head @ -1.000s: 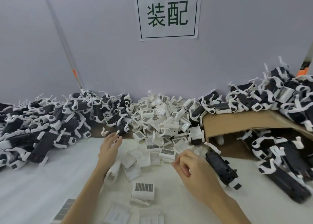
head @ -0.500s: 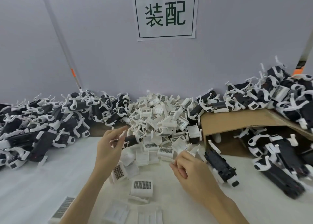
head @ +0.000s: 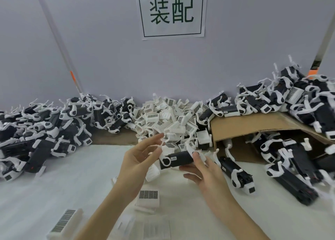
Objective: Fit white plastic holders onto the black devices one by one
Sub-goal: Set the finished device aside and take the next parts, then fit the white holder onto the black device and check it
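Both forearms are bare with no sleeves, and the left hand [head: 135,160] and right hand [head: 210,176] wear no gloves.

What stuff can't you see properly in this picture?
All in the head view:
- Black device between the hands: its right end is hidden by the right hand.
- Whether the left hand actually grips the device: its fingertips blur against white parts.
- Inside the cardboard box: shadowed under the sagging flap.
- Barcode labels on the white holders: too small to read.
- Left pile: cut off by the picture's edge.
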A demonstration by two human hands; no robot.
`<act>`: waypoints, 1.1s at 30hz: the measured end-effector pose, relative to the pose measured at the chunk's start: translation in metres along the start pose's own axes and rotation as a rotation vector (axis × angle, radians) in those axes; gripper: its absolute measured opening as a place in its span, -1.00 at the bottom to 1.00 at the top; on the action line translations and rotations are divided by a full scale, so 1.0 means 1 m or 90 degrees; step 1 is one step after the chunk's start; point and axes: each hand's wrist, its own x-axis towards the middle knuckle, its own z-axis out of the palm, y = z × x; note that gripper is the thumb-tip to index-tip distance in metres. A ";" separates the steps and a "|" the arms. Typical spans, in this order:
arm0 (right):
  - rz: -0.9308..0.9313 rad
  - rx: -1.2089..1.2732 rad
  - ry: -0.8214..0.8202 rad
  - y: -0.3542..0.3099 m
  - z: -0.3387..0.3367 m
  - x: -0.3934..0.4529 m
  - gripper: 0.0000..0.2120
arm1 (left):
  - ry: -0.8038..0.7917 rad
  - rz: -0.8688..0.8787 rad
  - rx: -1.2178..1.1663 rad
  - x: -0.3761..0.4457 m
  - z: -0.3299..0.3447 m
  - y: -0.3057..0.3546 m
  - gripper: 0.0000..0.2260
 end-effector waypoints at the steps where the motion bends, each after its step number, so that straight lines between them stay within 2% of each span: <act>1: 0.013 0.020 0.005 0.000 0.000 0.000 -0.46 | 0.014 0.035 0.081 -0.001 0.003 0.000 -0.64; 3: 0.033 0.059 0.009 0.000 0.001 0.001 -0.47 | 0.032 0.097 0.260 -0.003 0.008 -0.006 -0.47; 4: 0.040 0.072 0.010 0.000 0.002 0.001 -0.46 | 0.026 0.083 0.289 -0.004 0.010 -0.010 -0.38; 6: 0.056 0.081 -0.010 -0.001 0.004 0.000 -0.43 | 0.008 -0.037 0.215 -0.005 0.014 -0.011 -0.26; 9: 0.074 0.051 -0.053 -0.004 0.006 -0.003 -0.44 | -0.029 -0.137 0.086 -0.006 0.014 -0.013 -0.38; 12: 0.069 0.012 -0.078 -0.007 0.007 -0.006 -0.45 | -0.042 -0.127 -0.022 -0.005 0.014 -0.013 -0.53; 16: 0.070 -0.011 -0.120 -0.011 0.003 -0.006 -0.43 | -0.053 -0.122 -0.033 -0.002 0.006 -0.008 -0.51; 19: 0.153 0.049 -0.171 -0.022 0.000 -0.008 -0.52 | -0.136 -0.085 -0.014 -0.002 -0.005 -0.006 -0.59; 21: 0.219 0.127 -0.169 -0.027 -0.004 -0.008 -0.48 | -0.238 -0.060 0.030 -0.001 -0.012 -0.003 -0.45; 23: 0.234 0.178 -0.132 -0.028 -0.007 -0.005 -0.46 | -0.342 -0.078 0.058 0.000 -0.017 0.000 -0.27; 25: 0.210 0.166 -0.097 -0.027 -0.007 -0.003 -0.65 | -0.380 -0.100 0.072 0.000 -0.018 0.002 -0.22; 28: 0.169 0.143 -0.057 -0.023 -0.009 -0.001 -0.91 | -0.280 -0.181 0.059 0.001 -0.017 -0.002 -0.32; 31: 0.070 0.031 -0.063 -0.021 -0.012 0.001 -0.86 | -0.212 -0.279 -0.091 0.003 -0.015 -0.008 -0.59; 33: -0.013 -0.120 -0.074 -0.020 -0.014 0.000 -0.87 | -0.125 -0.351 -0.209 0.006 -0.009 -0.007 -0.66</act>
